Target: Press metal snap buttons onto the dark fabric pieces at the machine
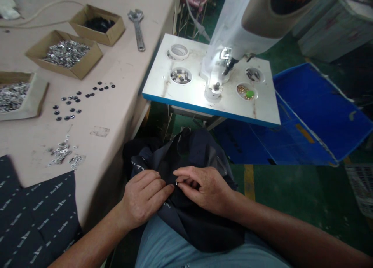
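Dark fabric (204, 225) with small white lettering lies bunched across my lap. My left hand (145, 196) grips its edge, thumb and fingers pressed together on the cloth. Just to the right, my right hand (204, 186) pinches a tiny shiny metal piece (176, 183) between thumb and forefinger, against the fabric. The piece is too small to make out fully. Beyond my hands stands a pressing machine (217, 71) on a white table plate (192, 97) with round cups of small metal parts.
On the table (116, 81) at left are cardboard boxes (78, 67) of metal parts, a wrench (137, 28), scattered dark caps (77, 100), silver rings (62, 153) and printed dark cloth (40, 221). A blue bin (320, 112) stands at right on the green floor.
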Demonstrator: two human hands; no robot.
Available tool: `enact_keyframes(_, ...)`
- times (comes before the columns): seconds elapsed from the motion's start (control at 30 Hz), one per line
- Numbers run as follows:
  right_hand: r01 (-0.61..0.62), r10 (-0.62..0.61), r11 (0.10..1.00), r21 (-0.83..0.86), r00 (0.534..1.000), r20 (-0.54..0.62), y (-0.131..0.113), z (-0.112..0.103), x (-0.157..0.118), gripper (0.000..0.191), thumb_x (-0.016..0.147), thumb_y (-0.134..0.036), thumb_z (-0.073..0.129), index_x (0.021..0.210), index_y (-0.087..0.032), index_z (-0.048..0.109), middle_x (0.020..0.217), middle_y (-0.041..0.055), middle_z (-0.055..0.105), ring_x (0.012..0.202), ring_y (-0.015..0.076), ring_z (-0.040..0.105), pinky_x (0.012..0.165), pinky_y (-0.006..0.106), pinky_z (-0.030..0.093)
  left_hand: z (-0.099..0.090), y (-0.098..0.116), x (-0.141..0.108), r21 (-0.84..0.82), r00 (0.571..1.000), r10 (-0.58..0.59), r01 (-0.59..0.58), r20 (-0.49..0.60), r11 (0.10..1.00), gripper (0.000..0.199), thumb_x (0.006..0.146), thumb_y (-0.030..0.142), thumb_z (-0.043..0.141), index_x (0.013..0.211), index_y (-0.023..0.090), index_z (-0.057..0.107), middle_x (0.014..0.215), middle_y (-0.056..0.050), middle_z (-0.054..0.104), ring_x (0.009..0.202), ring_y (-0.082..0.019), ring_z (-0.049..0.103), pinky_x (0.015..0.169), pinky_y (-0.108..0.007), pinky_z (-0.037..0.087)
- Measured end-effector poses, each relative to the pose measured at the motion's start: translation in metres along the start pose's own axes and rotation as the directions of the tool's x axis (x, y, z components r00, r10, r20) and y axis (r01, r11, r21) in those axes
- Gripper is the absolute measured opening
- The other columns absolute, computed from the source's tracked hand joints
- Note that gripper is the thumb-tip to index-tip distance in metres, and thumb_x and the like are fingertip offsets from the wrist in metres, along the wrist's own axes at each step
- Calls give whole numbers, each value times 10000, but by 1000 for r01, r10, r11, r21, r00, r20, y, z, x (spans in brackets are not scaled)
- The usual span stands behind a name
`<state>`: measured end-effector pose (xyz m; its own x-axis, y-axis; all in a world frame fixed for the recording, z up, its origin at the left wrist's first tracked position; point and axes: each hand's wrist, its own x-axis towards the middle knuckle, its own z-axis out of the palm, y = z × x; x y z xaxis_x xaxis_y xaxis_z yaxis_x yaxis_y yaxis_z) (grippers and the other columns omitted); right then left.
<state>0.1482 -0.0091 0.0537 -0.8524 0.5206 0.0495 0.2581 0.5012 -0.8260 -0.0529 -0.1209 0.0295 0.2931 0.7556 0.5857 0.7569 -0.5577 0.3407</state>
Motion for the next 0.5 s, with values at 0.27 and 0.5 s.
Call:
enact_keyframes(0.27,51,-47,995,-88,998,47,2,-1,0,329,881,-106,618,1197,-182,672,965,27,788,784,135,731,733,228,539,2,0,-3,-61,998,-52,54,38,997,163,943,115,541,1020,92,684,832,-98,693,824,-223,596,731,-374,506)
enact_keyframes(0.5,-22,19,999,38,997,81,0,-3,0,298,853,-121,617,1138,-173,688,976,18,777,791,122,727,752,220,542,6,-3,-6,-115,986,-126,139,107,984,158,925,139,565,1043,101,664,852,-103,691,799,-224,572,707,-372,475)
